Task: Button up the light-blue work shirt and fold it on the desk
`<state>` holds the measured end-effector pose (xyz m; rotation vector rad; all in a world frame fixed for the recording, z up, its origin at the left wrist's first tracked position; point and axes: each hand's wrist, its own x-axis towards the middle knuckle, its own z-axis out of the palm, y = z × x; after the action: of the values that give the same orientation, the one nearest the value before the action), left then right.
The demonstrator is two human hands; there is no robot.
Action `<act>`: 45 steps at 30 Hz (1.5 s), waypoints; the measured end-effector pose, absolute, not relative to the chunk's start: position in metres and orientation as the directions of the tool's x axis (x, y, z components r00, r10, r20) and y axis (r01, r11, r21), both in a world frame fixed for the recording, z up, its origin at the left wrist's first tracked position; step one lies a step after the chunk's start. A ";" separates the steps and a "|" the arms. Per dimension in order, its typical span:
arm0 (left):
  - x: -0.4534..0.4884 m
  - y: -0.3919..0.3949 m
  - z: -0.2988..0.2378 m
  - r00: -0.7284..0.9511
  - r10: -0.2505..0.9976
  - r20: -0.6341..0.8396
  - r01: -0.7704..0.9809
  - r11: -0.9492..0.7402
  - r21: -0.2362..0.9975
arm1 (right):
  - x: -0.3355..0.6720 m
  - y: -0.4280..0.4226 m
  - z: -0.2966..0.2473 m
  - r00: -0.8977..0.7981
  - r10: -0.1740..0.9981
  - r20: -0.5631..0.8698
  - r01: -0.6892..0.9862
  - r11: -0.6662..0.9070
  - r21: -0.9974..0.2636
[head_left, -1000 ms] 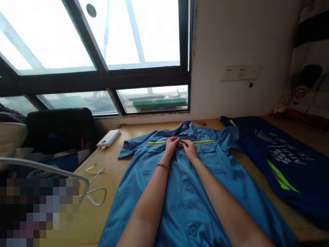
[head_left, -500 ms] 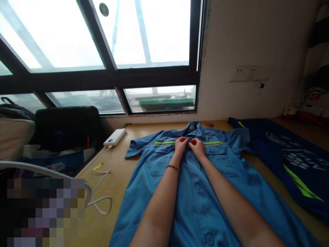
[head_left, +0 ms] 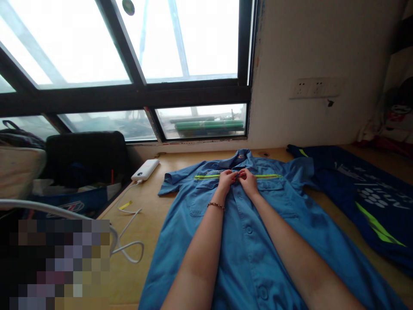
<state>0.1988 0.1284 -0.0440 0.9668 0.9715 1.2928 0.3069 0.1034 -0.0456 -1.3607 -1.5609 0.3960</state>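
Note:
A blue short-sleeved work shirt (head_left: 206, 228) with a yellow-green chest stripe lies front up on the wooden table, collar toward the window. My left hand (head_left: 227, 180) and my right hand (head_left: 248, 181) meet at its front placket just below the collar. Both sets of fingers are closed, pinching the shirt's front edge between them. The exact spot under the fingertips, perhaps with a button, is hidden. Further down the placket, a button (head_left: 249, 230) and a larger-looking lower button (head_left: 263, 292) show. A beaded bracelet circles my left wrist.
On the table (head_left: 129, 232) to the left lies a white power bank (head_left: 145, 169) with a white cable (head_left: 130, 254) looping toward me. A dark navy garment (head_left: 348, 185) lies at the right. Bags and a black chair back (head_left: 85, 150) stand beyond the left edge.
My fingertips have drawn slightly closer together at the placket, and my right fingers have curled in more. The view has shifted a little; the shirt lies as before.

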 end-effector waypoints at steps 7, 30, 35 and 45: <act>0.194 0.134 -0.046 0.055 0.992 -0.112 -0.402 0.124 0.907 | 0.303 0.094 -0.039 0.042 0.823 0.566 0.679 0.392 -0.620; 0.200 0.131 -0.046 -0.070 0.991 -0.115 -0.507 0.064 0.859 | 0.301 0.090 -0.039 -0.046 0.785 0.618 0.817 0.385 -0.428; 0.200 0.132 -0.047 -0.071 0.991 -0.113 -0.509 0.062 0.859 | 0.300 0.089 -0.039 -0.015 0.784 0.621 0.819 0.366 -0.442; 0.200 0.131 -0.046 -0.050 0.996 -0.077 -0.491 0.043 0.870 | 0.301 0.091 -0.041 0.070 0.800 0.596 0.845 0.270 -0.461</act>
<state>0.2000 0.1307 -0.0462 0.7491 0.8990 1.4122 0.3008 0.0912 -0.0407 -1.5178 -1.7133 -0.0695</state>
